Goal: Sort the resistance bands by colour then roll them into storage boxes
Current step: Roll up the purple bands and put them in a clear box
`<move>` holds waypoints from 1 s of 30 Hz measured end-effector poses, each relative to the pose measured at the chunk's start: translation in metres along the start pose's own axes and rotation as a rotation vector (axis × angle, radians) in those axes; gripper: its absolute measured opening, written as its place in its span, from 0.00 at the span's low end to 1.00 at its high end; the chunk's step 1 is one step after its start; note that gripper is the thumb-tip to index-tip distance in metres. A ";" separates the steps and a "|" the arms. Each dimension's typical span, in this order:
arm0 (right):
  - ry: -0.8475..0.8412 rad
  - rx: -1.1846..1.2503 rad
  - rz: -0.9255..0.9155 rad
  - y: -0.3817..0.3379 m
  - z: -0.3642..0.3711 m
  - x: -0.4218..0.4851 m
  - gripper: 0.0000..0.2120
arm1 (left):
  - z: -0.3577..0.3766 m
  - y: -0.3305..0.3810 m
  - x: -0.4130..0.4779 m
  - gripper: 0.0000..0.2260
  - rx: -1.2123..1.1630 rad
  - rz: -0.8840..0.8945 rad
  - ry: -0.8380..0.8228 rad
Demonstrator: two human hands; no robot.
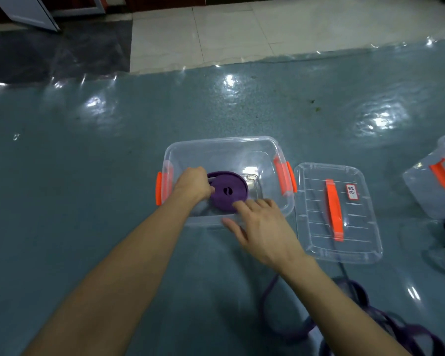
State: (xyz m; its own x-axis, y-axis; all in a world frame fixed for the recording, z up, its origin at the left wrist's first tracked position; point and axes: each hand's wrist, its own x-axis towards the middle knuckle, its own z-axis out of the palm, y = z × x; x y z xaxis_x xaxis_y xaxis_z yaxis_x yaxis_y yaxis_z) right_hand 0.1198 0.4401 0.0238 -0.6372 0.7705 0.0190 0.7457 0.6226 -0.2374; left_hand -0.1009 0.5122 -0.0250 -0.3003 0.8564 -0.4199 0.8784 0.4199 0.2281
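In the box [221, 143], grip of left hand [190, 185] pinches purple roll [230, 199] (fingertips hidden); right hand [263, 228] spread.

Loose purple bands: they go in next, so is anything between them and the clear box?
Nothing visible does. The lid lies off beside the clear box, leaving it uncovered. Only the right hand at the near rim and the left hand gripping the rolled purple band occupy it.
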 end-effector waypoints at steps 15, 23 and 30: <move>0.035 -0.106 -0.200 0.008 0.014 -0.047 0.17 | 0.049 -0.018 -0.202 0.14 0.130 0.394 0.306; -0.027 -0.106 -0.292 -0.011 0.017 -0.137 0.17 | 0.094 -0.021 -0.296 0.11 0.127 0.369 0.306; -0.174 0.258 -0.239 -0.007 0.000 -0.178 0.21 | 0.114 -0.020 -0.337 0.19 0.145 0.387 0.330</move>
State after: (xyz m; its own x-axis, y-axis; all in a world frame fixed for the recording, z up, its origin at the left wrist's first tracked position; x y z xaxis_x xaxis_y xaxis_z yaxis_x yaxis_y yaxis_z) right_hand 0.2282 0.2983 0.0216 -0.8272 0.5591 -0.0567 0.5128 0.7097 -0.4830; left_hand 0.0253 0.1807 0.0123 -0.0238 0.9994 -0.0248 0.9837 0.0279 0.1778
